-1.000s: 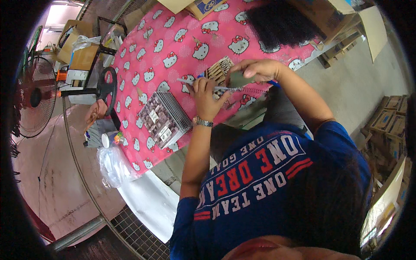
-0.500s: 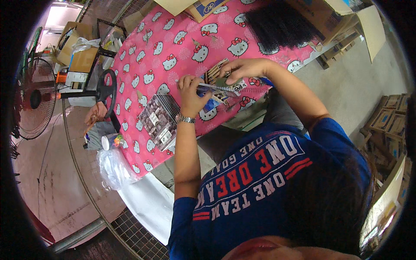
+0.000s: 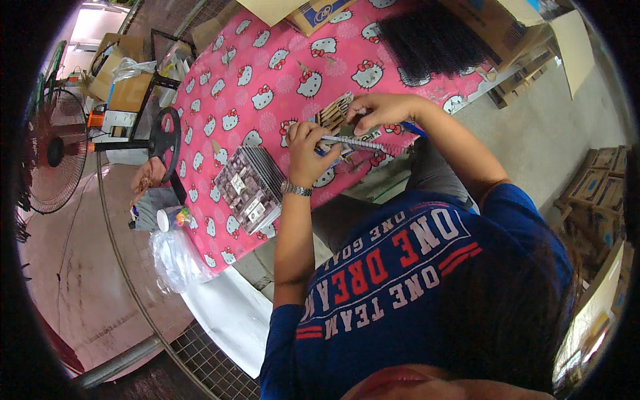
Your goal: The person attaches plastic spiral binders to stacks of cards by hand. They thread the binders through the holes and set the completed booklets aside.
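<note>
My left hand (image 3: 308, 155), with a metal watch at its wrist, is closed on the left end of a spiral notebook (image 3: 352, 141) seen nearly edge-on. A thin wire coil (image 3: 388, 148) sticks out past the notebook's right end. My right hand (image 3: 385, 111) is bent over the far side of the notebook, its fingers curled in; what they pinch is hidden. Behind the notebook, next to my right fingertips, lies a brown-patterned booklet or stack (image 3: 333, 113). Left of my left hand sits a stack of spiral notebooks (image 3: 250, 190) with dark photo covers.
The table has a pink patterned cloth (image 3: 280, 80). A heap of black coils (image 3: 430, 43) lies at the far right beside a cardboard box (image 3: 490, 30). To the left are a fan (image 3: 53, 152), a white cup (image 3: 165, 219) and a clear plastic bag (image 3: 175, 260).
My left hand has shifted right, toward my right hand. The notebook has tilted, showing less of its blue cover and more of its edge. My right fingers have curled in more.
</note>
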Available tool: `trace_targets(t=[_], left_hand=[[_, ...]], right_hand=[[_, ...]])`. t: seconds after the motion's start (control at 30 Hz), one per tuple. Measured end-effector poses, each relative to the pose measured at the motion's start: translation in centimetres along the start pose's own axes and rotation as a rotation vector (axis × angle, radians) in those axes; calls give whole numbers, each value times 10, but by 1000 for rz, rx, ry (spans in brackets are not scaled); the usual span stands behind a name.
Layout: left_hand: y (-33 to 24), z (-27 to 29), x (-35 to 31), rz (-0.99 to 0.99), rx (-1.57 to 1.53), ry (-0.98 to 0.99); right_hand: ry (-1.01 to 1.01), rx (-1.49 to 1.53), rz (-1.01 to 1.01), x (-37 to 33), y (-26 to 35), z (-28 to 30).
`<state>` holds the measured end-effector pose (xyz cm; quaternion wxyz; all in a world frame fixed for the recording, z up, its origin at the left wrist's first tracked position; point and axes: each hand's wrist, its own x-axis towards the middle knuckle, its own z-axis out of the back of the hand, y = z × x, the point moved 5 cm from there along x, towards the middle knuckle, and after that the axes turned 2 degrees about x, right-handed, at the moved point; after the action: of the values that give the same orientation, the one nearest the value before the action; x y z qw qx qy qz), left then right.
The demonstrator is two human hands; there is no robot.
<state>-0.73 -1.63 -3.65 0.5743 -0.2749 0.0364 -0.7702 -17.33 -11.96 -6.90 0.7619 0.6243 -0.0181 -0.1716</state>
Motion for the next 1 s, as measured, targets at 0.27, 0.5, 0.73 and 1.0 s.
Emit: trace_targets(t=[0.27,0.5,0.73,1.0], left_hand=[[5,0,3,-46,-12,-16],[2,2,2,-86,25,-18],[9,-1,3,-75,23,-41],[17,0,5,27,-59,44]], right_hand=[[56,555,156,3,17,-3],[124,409,198,10,27,-6],[125,311,178,23,22,-3],[165,345,140,43,16,-4]])
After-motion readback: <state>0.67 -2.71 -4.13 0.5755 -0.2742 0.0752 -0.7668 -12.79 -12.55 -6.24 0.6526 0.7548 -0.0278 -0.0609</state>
